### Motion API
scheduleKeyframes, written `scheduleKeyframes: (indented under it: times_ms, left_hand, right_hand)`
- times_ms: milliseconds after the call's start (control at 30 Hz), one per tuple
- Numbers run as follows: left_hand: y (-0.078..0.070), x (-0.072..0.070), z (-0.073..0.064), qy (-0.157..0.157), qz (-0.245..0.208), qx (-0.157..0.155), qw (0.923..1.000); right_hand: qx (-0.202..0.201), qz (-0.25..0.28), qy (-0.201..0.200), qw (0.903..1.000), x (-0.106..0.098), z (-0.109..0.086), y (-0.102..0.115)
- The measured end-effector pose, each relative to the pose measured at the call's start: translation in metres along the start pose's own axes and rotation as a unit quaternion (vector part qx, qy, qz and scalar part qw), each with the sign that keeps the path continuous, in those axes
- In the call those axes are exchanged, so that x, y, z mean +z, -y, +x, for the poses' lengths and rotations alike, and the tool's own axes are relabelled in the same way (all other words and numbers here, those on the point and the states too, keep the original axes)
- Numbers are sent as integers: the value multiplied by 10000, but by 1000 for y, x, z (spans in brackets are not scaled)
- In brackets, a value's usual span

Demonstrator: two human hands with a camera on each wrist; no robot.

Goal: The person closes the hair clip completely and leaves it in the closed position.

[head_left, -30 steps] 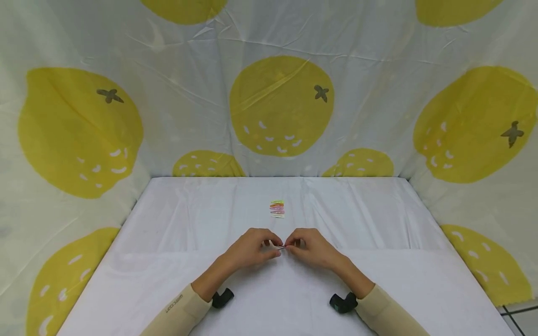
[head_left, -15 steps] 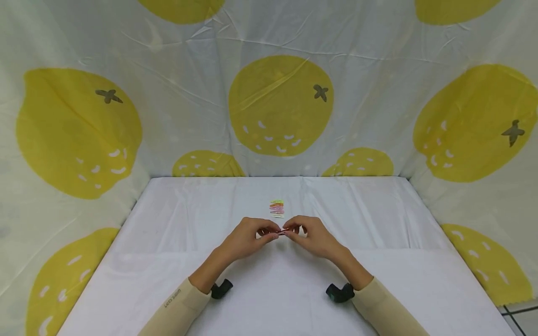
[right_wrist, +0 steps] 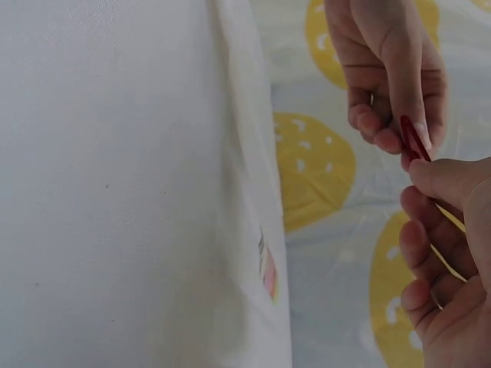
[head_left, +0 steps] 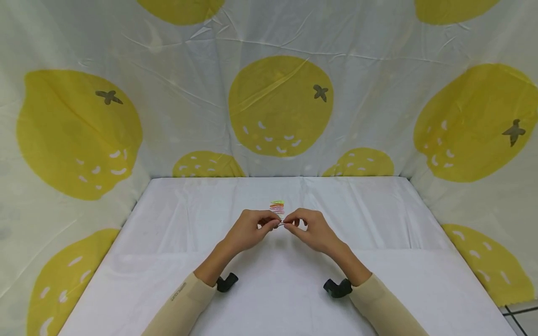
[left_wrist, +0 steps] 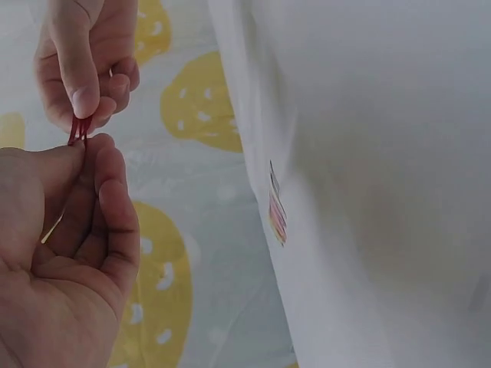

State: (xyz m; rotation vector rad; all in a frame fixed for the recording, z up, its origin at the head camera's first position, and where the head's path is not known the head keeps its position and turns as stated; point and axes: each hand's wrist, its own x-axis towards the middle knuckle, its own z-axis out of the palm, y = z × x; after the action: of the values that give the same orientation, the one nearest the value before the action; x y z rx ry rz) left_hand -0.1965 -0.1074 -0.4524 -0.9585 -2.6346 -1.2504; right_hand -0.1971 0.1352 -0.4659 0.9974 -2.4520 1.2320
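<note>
A small red snap hair clip is stretched between my two hands, above the white-covered table. My left hand pinches one end between thumb and fingertips. From the other side my right hand pinches the opposite end the same way. Fingertips hide much of the clip; its slim red arms show between the hands in the left wrist view. Just beyond the fingertips, several coloured hair clips lie in a column on the table, yellow-green at the far end, then orange and pink.
White cloth covers the table. Behind it and along both sides hangs a pale curtain with yellow lemon prints. A black wrist device sits under the left forearm, another black device under the right.
Both hands have moved away from the body, up toward the column of clips, carrying the red hair clip. It has turned in the fingers along the way; the column has stayed put.
</note>
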Motion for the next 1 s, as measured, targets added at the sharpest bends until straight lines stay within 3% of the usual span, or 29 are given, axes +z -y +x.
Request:
scheduleKeyframes:
  times_ms: [167, 433, 667, 1000]
  left_hand:
    - [1, 2, 6, -153, -26, -67, 9999]
    - [1, -2, 17, -345, 185, 292, 9988]
    - [5, -1, 22, -569, 312, 603, 9961]
    - [14, -3, 23, -683, 216, 673, 9952]
  right_hand:
    - [79, -73, -306, 9995, 0, 5, -1]
    - [264, -24, -801, 9964, -1, 12, -3]
    - [325, 17, -912, 9953, 0, 15, -5]
    - [283, 133, -875, 9957, 3, 21, -13]
